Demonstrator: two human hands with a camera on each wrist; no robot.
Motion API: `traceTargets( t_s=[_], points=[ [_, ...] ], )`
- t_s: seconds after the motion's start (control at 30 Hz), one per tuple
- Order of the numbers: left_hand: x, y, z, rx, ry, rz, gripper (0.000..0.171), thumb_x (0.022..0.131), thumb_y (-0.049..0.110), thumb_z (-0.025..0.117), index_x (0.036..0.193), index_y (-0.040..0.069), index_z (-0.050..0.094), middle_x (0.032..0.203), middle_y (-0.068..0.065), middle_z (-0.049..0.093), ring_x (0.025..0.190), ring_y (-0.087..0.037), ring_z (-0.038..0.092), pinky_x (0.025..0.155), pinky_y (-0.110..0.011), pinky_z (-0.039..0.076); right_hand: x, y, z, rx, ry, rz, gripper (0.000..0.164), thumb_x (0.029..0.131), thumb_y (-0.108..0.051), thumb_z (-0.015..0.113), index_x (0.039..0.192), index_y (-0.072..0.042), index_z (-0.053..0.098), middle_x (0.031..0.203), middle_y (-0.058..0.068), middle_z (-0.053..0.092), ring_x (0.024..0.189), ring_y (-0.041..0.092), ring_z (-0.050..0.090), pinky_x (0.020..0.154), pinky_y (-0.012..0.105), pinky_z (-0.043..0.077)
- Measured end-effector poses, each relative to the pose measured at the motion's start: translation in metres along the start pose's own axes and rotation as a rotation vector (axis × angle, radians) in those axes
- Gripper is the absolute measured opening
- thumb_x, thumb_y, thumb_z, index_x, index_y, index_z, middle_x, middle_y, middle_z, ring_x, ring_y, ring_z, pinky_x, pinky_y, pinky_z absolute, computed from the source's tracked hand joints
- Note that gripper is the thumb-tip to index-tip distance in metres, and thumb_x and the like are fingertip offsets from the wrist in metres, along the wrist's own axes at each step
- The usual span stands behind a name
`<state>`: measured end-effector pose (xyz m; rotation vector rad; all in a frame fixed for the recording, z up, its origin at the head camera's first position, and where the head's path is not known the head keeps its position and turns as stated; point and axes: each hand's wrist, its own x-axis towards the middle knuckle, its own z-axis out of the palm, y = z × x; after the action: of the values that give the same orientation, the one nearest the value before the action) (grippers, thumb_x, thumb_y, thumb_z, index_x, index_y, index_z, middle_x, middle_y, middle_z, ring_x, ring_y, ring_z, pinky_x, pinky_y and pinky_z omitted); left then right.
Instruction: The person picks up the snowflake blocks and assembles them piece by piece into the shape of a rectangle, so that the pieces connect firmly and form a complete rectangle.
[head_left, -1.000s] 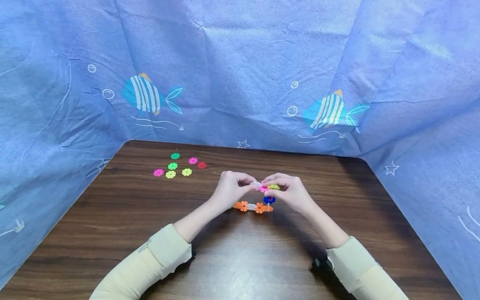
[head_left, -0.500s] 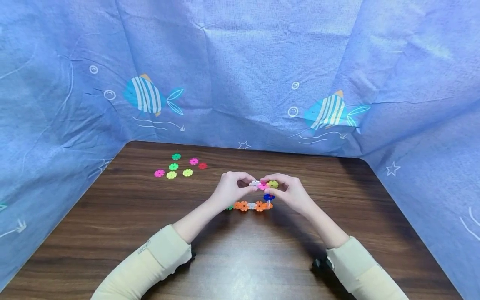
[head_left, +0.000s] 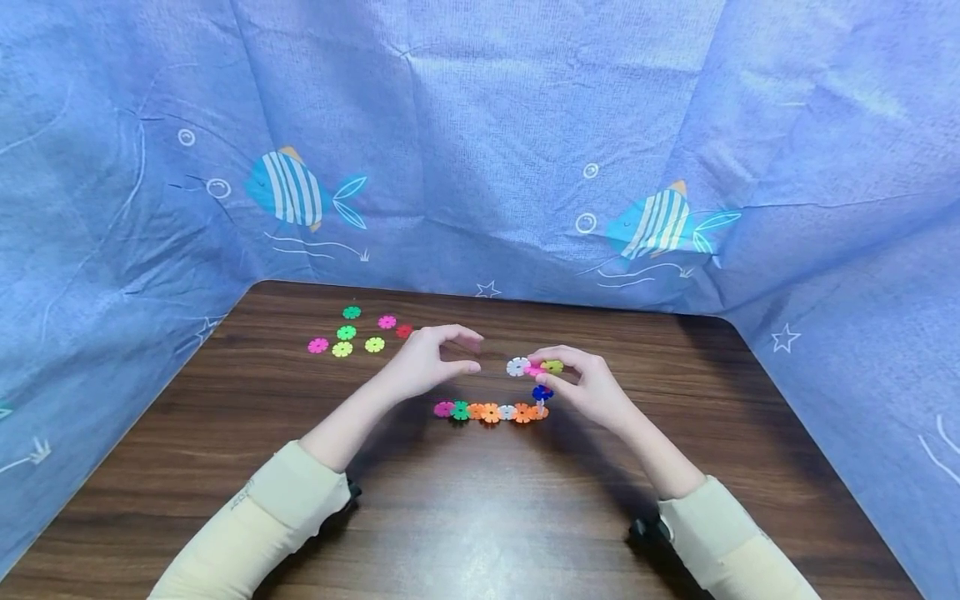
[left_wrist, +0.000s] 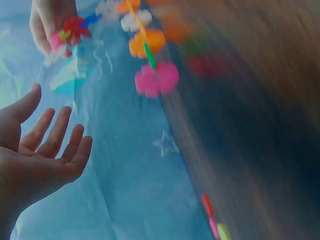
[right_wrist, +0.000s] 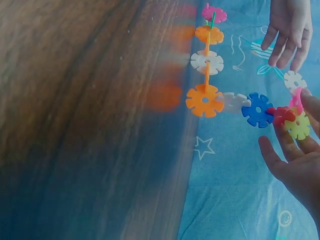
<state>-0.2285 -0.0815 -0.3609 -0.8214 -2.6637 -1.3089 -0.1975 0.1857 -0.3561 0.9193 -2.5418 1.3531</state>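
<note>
Just right of the middle of the head view, my right hand [head_left: 588, 387] pinches a pink flower disc [head_left: 534, 370] between thumb and fingers. This disc belongs to a bent chain [head_left: 491, 412] of flower-shaped pieces. Its white end disc [head_left: 518, 367] points to the left; a yellow disc [head_left: 552, 367] is on the right side of the pink one, and below it come a red disc [right_wrist: 281, 115] and a blue disc [head_left: 542, 392]. Lower, near the centre of the frame, the chain goes leftward in a row of orange, white and green pieces, and finishes with a magenta disc [head_left: 444, 409]. I cannot tell if this row rests on the counter [head_left: 480, 508].

My left hand [head_left: 423, 362] is apart from the chain, left of the white end disc, with thumb and fingers separated and nothing between them. Toward the upper left of the counter lie seven loose discs [head_left: 346, 332], in pink, yellow, green and red. Across the upper frame hangs a blue cloth [head_left: 480, 167] with printed fish [head_left: 291, 187].
</note>
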Motion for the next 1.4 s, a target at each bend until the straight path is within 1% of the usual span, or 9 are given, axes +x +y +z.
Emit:
traceTargets(
  t_s=[0.13,0.23,0.37,0.6,0.73,0.93,1.07,1.2,1.4],
  points=[
    [-0.002,-0.011,-0.018,0.087,-0.011,0.004,0.046,0.081,0.028,0.075,0.122,0.015,0.061,0.117,-0.002,0.066,0.116,-0.02,0.056,0.098,-0.044,0.043,0.0,0.0,-0.001,-0.045,0.005,0.011,0.025,0.087,-0.001,0.066,0.111,-0.002,0.066,0.11,0.011,0.066,0.1,0.021,0.063,0.087,0.029,0.052],
    [-0.004,-0.023,-0.03,0.124,-0.021,0.005,0.051,0.08,0.027,0.076,0.126,0.013,0.058,0.122,-0.004,0.063,0.121,-0.021,0.053,0.102,-0.043,0.04,0.0,0.016,0.0,-0.066,0.005,0.0,0.026,0.087,-0.008,0.067,0.113,-0.009,0.066,0.111,0.006,0.067,0.102,0.018,0.062,0.089,0.033,0.052],
    [-0.01,-0.043,-0.045,0.162,-0.03,0.0,0.056,0.081,0.026,0.076,0.13,0.012,0.055,0.129,-0.006,0.059,0.125,-0.025,0.047,0.103,-0.047,0.038,-0.001,0.039,0.003,-0.097,0.003,-0.056,0.027,0.088,-0.015,0.067,0.115,-0.018,0.066,0.112,-0.001,0.066,0.105,0.014,0.061,0.089,0.035,0.051],
    [-0.016,-0.084,-0.067,0.192,-0.03,0.007,0.058,0.079,0.019,0.077,0.131,0.004,0.053,0.129,-0.015,0.057,0.122,-0.032,0.048,0.1,-0.05,0.04,-0.002,0.043,0.002,-0.119,0.007,-0.111,0.026,0.09,-0.018,0.066,0.115,-0.02,0.066,0.112,-0.003,0.066,0.105,0.012,0.061,0.088,0.031,0.052],
    [-0.017,-0.104,-0.077,0.205,-0.057,-0.036,0.059,0.08,0.014,0.075,0.133,0.002,0.05,0.129,-0.02,0.055,0.124,-0.037,0.046,0.101,-0.054,0.037,-0.002,0.042,0.003,-0.102,0.01,-0.098,0.026,0.089,-0.016,0.066,0.115,-0.018,0.066,0.112,-0.002,0.066,0.103,0.012,0.062,0.086,0.032,0.053],
    [-0.016,-0.123,-0.084,0.212,-0.115,-0.122,0.06,0.082,0.008,0.073,0.136,0.002,0.047,0.135,-0.02,0.051,0.128,-0.037,0.042,0.103,-0.055,0.035,-0.002,0.035,0.003,-0.074,0.017,-0.062,0.028,0.087,-0.005,0.066,0.115,-0.011,0.066,0.111,0.004,0.066,0.098,0.018,0.063,0.081,0.027,0.054],
    [-0.015,-0.131,-0.086,0.217,-0.154,-0.185,0.06,0.083,0.006,0.071,0.137,0.001,0.045,0.137,-0.02,0.049,0.128,-0.038,0.041,0.102,-0.054,0.037,-0.002,0.017,0.001,-0.065,0.003,-0.059,0.026,0.088,0.0,0.063,0.113,-0.003,0.065,0.111,0.011,0.066,0.097,0.022,0.064,0.078,0.027,0.055],
    [-0.013,-0.137,-0.087,0.214,-0.18,-0.239,0.058,0.084,0.006,0.07,0.136,0.0,0.045,0.137,-0.02,0.049,0.129,-0.038,0.04,0.103,-0.053,0.036,-0.003,0.005,-0.001,-0.063,0.004,-0.063,0.022,0.088,0.0,0.063,0.11,-0.001,0.066,0.111,0.013,0.065,0.095,0.022,0.064,0.076,0.028,0.056],
    [-0.007,-0.148,-0.084,0.251,-0.191,-0.262,0.05,0.085,0.008,0.07,0.13,-0.001,0.052,0.131,-0.02,0.054,0.127,-0.037,0.044,0.104,-0.052,0.035,-0.002,0.004,-0.001,-0.041,0.015,-0.098,0.023,0.087,0.003,0.063,0.109,0.002,0.066,0.108,0.015,0.065,0.092,0.023,0.064,0.074,0.032,0.056]
  ],
)
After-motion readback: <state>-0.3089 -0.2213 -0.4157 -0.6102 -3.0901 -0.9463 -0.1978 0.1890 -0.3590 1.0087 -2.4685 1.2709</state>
